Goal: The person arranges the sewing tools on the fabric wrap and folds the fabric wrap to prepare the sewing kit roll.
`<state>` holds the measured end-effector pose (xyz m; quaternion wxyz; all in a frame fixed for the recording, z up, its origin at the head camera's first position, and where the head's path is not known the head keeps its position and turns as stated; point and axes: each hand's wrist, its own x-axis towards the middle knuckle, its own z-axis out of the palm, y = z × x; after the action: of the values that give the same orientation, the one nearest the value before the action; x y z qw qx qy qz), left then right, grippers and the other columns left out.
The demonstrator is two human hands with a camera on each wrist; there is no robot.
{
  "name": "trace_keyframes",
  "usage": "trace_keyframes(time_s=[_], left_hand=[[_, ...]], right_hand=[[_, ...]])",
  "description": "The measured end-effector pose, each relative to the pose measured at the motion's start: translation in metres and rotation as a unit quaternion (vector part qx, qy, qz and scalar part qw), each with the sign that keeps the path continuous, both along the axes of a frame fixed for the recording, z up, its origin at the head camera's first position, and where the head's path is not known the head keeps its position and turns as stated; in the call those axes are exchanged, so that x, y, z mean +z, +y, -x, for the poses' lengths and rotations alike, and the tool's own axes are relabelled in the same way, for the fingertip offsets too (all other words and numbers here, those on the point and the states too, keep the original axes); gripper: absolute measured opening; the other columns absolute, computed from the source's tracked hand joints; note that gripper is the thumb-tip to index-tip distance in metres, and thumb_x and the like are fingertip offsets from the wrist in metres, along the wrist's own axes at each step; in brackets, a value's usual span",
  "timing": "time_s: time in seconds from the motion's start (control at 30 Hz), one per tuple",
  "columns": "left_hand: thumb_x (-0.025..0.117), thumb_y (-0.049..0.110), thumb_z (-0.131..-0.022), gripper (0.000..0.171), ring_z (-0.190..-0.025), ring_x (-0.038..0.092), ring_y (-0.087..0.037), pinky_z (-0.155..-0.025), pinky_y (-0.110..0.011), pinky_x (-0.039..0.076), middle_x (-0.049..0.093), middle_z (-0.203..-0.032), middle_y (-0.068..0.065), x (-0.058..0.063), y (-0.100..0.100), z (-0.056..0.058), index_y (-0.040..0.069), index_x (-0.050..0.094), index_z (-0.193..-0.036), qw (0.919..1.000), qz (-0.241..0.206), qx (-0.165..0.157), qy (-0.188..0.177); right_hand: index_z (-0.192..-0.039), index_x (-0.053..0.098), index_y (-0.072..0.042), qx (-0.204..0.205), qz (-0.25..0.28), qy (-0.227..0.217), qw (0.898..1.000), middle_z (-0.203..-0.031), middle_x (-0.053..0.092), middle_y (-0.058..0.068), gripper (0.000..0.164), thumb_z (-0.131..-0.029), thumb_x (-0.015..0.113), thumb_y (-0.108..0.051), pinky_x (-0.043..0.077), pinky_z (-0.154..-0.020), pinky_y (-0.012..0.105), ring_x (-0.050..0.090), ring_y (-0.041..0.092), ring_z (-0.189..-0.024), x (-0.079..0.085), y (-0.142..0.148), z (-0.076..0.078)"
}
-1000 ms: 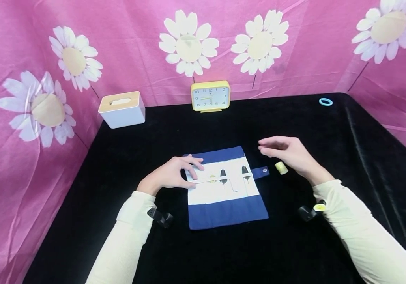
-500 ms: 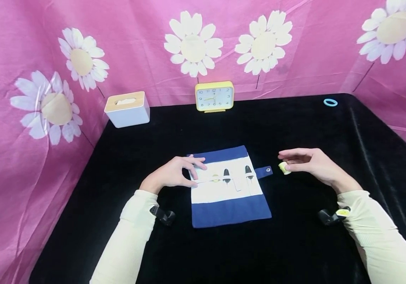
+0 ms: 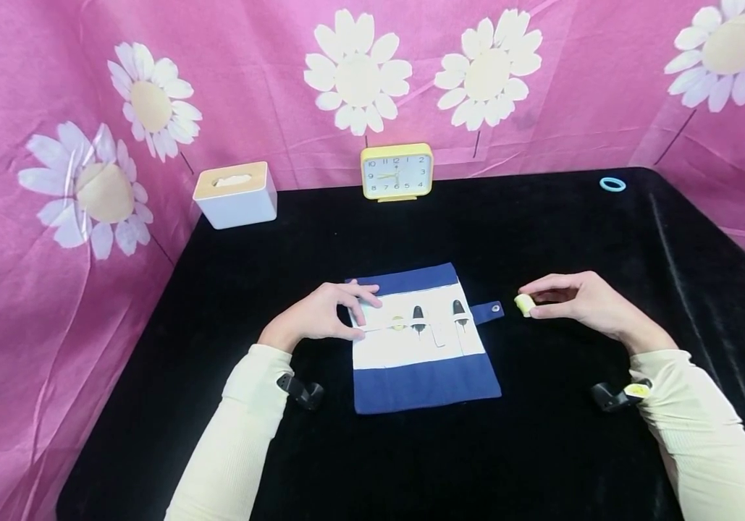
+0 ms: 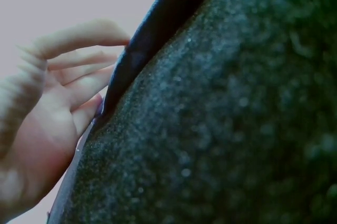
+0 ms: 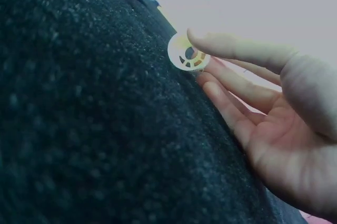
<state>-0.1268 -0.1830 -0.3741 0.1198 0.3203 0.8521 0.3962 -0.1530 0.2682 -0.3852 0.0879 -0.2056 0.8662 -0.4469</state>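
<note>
A blue-and-white fabric tool roll [image 3: 426, 383] lies unrolled on the black cloth. Under its white strap sit two black-handled pointed tools, one in the middle [image 3: 418, 315] and one further right [image 3: 458, 310], with a small round yellow item [image 3: 398, 323] to their left. My left hand [image 3: 325, 312] rests on the roll's left side, fingers spread and lightly bent. To the right of the roll's snap tab [image 3: 489, 311], my right hand [image 3: 582, 304] pinches a pale yellow thread spool [image 3: 525, 305] between thumb and fingers. The right wrist view shows the spool's [image 5: 181, 56] spoked end.
Along the back of the black-covered table [image 3: 307, 239] stand a white tissue box [image 3: 238, 206] with a wooden lid and a yellow clock [image 3: 397, 172]. A blue ring [image 3: 612, 184] lies at the far right corner. Pink flowered cloth hangs behind.
My right hand has moved right and down to the thread spool and pinched it, tilting it a little. The left hand stays on the tool roll. The head view has shifted slightly.
</note>
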Motion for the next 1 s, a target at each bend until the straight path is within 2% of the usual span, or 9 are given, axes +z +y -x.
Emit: trace_keyframes(time_s=[0.23,0.4,0.57,0.7,0.83,1.0], left_hand=[[0.084,0.004,-0.076,0.014,-0.146,0.043,-0.027,-0.124,-0.047,0.023,0.071,-0.127,-0.006,0.000,-0.001,-0.001,0.009,0.071,-0.074,0.9999,0.001,0.006,0.015],[0.084,0.006,-0.075,0.015,-0.145,0.044,-0.029,-0.118,-0.048,0.036,0.070,-0.127,-0.005,0.000,0.000,-0.002,0.010,0.069,-0.073,0.9996,0.008,0.012,0.022],[0.083,0.006,-0.075,0.015,-0.142,0.048,-0.024,-0.112,-0.046,0.042,0.069,-0.128,-0.005,0.002,0.000,-0.003,0.011,0.069,-0.073,0.9993,0.011,0.020,0.029],[0.083,0.007,-0.076,0.015,-0.139,0.051,-0.024,-0.110,-0.045,0.044,0.069,-0.128,-0.004,0.002,0.001,-0.002,0.011,0.069,-0.072,0.9991,0.009,0.025,0.033],[0.083,0.008,-0.076,0.015,-0.135,0.054,-0.025,-0.107,-0.043,0.046,0.069,-0.125,-0.005,0.002,0.001,-0.002,0.011,0.069,-0.072,0.9987,0.001,0.019,0.047],[0.083,0.007,-0.074,0.014,-0.130,0.056,-0.026,-0.105,-0.041,0.047,0.068,-0.120,-0.006,0.002,0.000,-0.002,0.010,0.070,-0.073,0.9981,-0.006,0.012,0.060]], right_hand=[[-0.116,0.070,0.004,-0.025,0.063,-0.002,0.998,-0.095,0.076,-0.009,0.035,-0.084,0.080,-0.005,0.056,-0.075,0.017,0.071,0.001,-0.084,0.005,-0.013,0.000],[-0.119,0.070,0.004,-0.048,0.094,0.001,0.994,-0.097,0.076,-0.012,0.038,-0.084,0.080,-0.005,0.056,-0.077,0.018,0.071,0.003,-0.088,0.021,-0.044,-0.002],[-0.117,0.072,0.000,-0.006,0.074,-0.004,0.997,-0.099,0.076,-0.002,0.036,-0.084,0.082,-0.013,0.056,-0.076,0.019,0.070,0.005,-0.086,0.035,-0.095,0.000],[-0.112,0.075,-0.005,0.031,0.048,-0.023,0.998,-0.103,0.076,0.008,0.034,-0.082,0.084,-0.016,0.055,-0.077,0.020,0.069,0.007,-0.085,0.038,-0.142,0.001],[-0.110,0.076,-0.006,0.048,0.048,-0.040,0.997,-0.106,0.077,0.011,0.032,-0.080,0.085,-0.013,0.056,-0.078,0.022,0.070,0.012,-0.086,0.033,-0.178,0.001],[-0.107,0.077,-0.005,0.077,0.052,-0.036,0.995,-0.099,0.078,0.007,0.029,-0.079,0.085,-0.011,0.057,-0.076,0.022,0.071,0.011,-0.083,0.020,-0.204,0.003]])
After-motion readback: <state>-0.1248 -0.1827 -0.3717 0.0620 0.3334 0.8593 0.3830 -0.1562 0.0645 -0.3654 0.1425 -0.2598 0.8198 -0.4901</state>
